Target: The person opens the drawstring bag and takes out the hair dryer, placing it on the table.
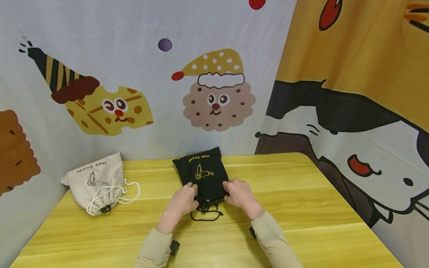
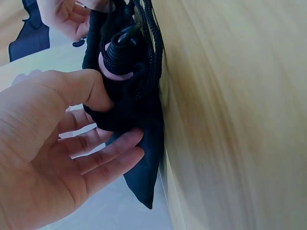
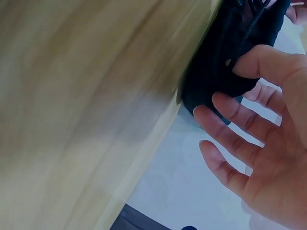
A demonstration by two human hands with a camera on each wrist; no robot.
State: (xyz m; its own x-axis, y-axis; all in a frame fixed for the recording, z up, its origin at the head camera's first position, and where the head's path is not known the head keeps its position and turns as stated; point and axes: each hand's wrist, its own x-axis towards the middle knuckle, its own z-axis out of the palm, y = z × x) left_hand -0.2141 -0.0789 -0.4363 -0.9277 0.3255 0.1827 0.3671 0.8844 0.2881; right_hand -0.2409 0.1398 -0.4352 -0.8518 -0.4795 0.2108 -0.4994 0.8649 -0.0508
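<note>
A black drawstring bag (image 1: 211, 186) with yellow "Hair Dryer" lettering and a dryer drawing lies at the table's far side, its mouth towards me. My left hand (image 1: 181, 201) pinches the left edge of the mouth, thumb inside and fingers outside. At the right edge, my right hand (image 1: 242, 194) pinches the cloth the same way, its other fingers spread apart. Inside the mouth, the left wrist view shows a coiled black cord (image 2: 120, 50) against something pinkish (image 2: 117, 76); the rest of the contents is hidden. A black drawstring (image 1: 205, 220) trails onto the table.
On the left of the wooden table (image 1: 321, 208) lies a pale drawstring bag (image 1: 97, 186), also marked "Hair Dryer", with white cords (image 1: 134, 193) and a black toggle. Cartoon-printed cloth (image 1: 140, 22) hangs behind the table and along its sides.
</note>
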